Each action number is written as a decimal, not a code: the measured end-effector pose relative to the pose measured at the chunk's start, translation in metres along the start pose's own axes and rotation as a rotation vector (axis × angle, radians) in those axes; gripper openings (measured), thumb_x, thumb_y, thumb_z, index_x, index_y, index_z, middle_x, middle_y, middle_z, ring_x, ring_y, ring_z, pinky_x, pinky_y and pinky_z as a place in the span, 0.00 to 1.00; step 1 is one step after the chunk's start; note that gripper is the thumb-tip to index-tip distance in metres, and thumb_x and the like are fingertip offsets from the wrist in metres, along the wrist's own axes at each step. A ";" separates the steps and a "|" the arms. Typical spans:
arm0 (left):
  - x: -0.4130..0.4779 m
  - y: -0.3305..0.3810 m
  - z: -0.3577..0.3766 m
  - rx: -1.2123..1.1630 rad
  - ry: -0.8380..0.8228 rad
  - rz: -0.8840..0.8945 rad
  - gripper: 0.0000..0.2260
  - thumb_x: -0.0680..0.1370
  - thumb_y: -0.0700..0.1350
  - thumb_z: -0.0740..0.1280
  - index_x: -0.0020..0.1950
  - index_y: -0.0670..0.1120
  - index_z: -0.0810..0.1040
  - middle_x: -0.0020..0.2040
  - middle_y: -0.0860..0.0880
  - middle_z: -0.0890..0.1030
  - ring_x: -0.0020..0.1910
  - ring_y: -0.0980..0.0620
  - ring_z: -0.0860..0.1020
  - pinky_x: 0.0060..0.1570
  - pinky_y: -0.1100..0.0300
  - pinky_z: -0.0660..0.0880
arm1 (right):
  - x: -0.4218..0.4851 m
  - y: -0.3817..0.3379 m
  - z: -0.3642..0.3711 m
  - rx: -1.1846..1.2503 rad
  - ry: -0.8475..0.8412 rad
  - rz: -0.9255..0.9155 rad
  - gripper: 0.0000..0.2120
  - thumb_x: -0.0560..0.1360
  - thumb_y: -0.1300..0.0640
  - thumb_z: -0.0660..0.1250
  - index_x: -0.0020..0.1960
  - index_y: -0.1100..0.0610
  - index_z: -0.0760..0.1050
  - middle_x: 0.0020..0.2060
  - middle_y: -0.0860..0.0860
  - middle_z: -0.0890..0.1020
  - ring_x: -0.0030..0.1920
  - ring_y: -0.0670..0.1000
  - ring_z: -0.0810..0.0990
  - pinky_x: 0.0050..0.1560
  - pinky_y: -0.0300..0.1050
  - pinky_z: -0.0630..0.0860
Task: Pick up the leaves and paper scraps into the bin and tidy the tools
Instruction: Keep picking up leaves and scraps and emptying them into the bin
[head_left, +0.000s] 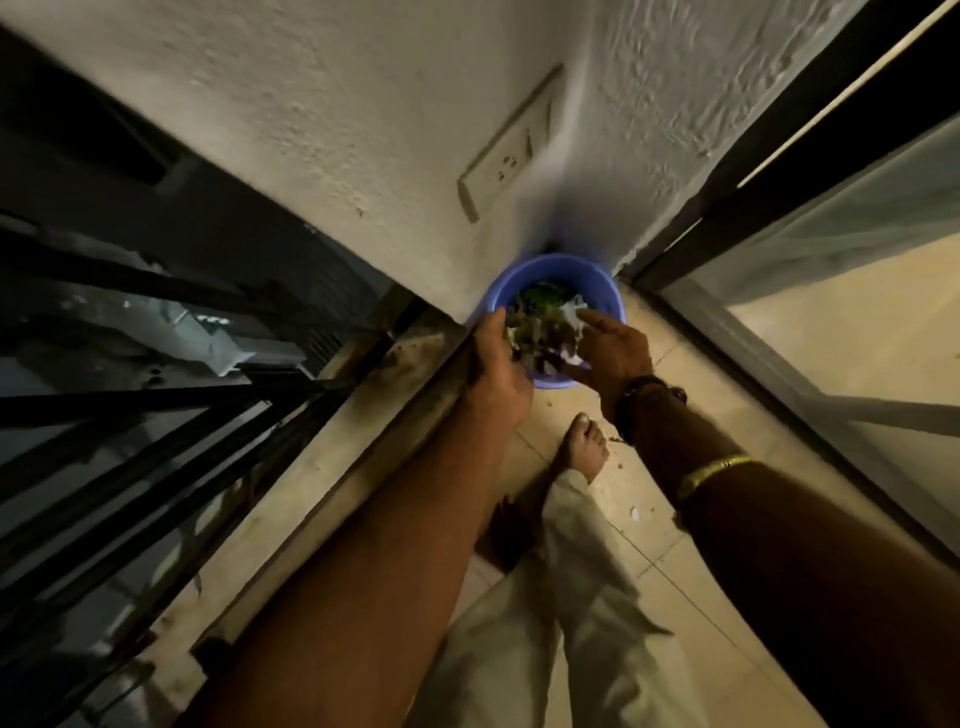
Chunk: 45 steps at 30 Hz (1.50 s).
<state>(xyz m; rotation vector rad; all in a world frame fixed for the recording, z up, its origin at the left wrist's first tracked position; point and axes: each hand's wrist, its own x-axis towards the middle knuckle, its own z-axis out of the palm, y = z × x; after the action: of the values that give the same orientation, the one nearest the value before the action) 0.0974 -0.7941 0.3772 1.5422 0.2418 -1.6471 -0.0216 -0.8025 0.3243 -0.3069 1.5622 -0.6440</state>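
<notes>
A round blue bin stands on the floor in the corner where the white wall meets the sliding door frame. A bundle of green and brown leaves mixed with white paper scraps hangs over its mouth. My left hand cups the bundle from the left. My right hand presses it from the right, fingers fairly straight, a white scrap under the fingertips. Both hands are above the bin's near rim.
Small leaf bits and a white paper scrap lie on the beige tiled floor by my bare foot. A dark metal railing runs along the left. A glass sliding door is on the right. A wall socket sits above.
</notes>
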 end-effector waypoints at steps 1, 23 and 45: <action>0.004 0.002 0.001 0.006 0.010 -0.006 0.24 0.85 0.51 0.53 0.77 0.39 0.65 0.73 0.34 0.69 0.69 0.36 0.71 0.66 0.46 0.72 | 0.006 -0.003 0.000 -0.022 -0.005 0.007 0.18 0.78 0.64 0.67 0.68 0.65 0.75 0.70 0.60 0.74 0.67 0.57 0.76 0.68 0.41 0.71; -0.249 0.068 0.049 0.784 -0.250 0.084 0.12 0.78 0.42 0.66 0.36 0.40 0.80 0.31 0.44 0.80 0.32 0.45 0.77 0.33 0.58 0.75 | -0.324 -0.128 -0.020 0.395 0.192 -0.209 0.11 0.78 0.69 0.63 0.59 0.65 0.77 0.39 0.58 0.78 0.36 0.52 0.75 0.35 0.45 0.75; -0.453 -0.161 -0.001 1.512 -1.118 -0.007 0.06 0.79 0.39 0.64 0.46 0.40 0.80 0.34 0.45 0.78 0.30 0.51 0.75 0.32 0.59 0.74 | -0.582 0.119 -0.116 0.989 1.096 -0.422 0.09 0.78 0.66 0.64 0.52 0.58 0.82 0.48 0.56 0.85 0.44 0.53 0.83 0.48 0.54 0.82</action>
<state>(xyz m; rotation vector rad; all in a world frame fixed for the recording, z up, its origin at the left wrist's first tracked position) -0.0630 -0.4953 0.7178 1.0840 -1.9274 -2.5230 -0.0495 -0.3573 0.7340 0.5913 1.9311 -2.0401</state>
